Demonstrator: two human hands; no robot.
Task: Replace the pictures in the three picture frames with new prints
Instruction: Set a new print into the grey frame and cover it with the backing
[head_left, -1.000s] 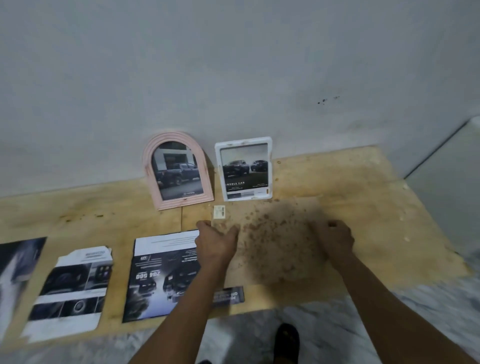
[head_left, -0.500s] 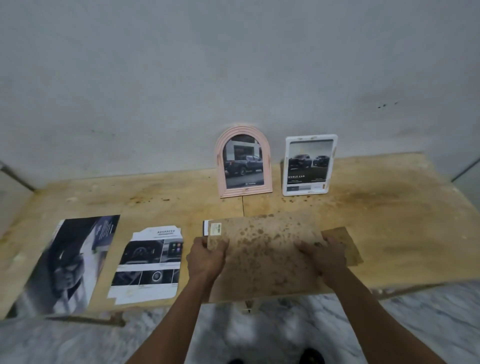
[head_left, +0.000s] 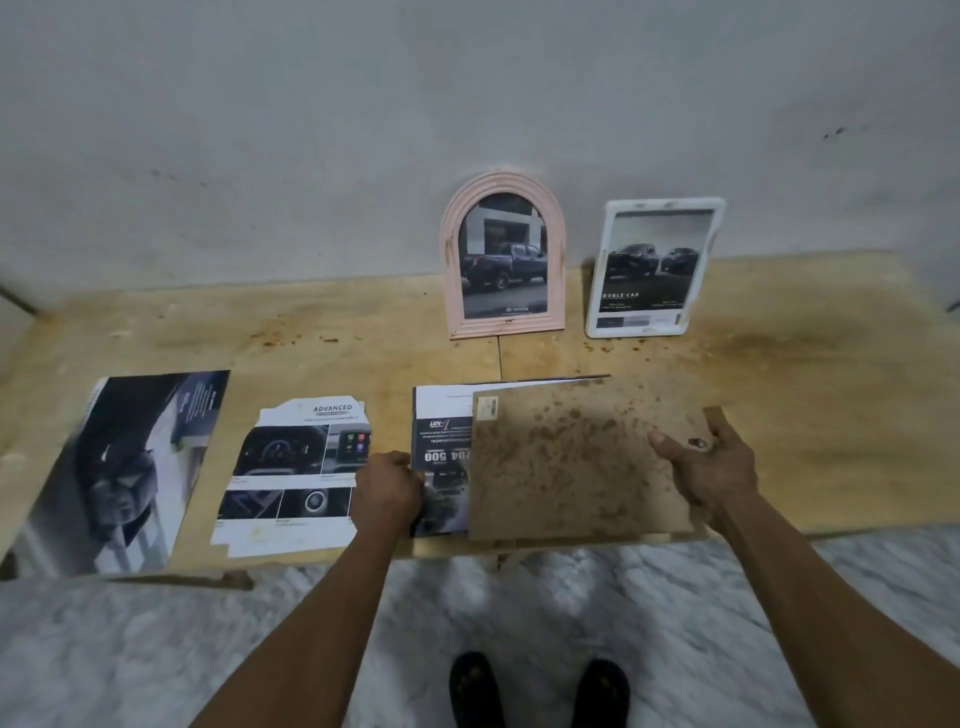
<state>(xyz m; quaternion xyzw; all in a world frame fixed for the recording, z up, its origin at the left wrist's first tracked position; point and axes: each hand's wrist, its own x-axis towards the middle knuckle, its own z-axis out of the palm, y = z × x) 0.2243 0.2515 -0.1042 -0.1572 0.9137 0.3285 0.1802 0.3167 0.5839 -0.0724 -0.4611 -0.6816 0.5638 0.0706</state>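
Two frames look done: arched pink frame (head_left: 503, 257) at 12 o'clock, white frame (head_left: 653, 267) at 1. Third still open. My left hand (head_left: 388, 486) pinches the car print (head_left: 441, 462); at 3 o'clock my right hand (head_left: 712, 467) grips the stained backing board (head_left: 576, 462), tilted over it.

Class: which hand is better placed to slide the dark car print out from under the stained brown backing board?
Left: the left hand already grips the dark car print; the right hand holds the stained brown backing board.
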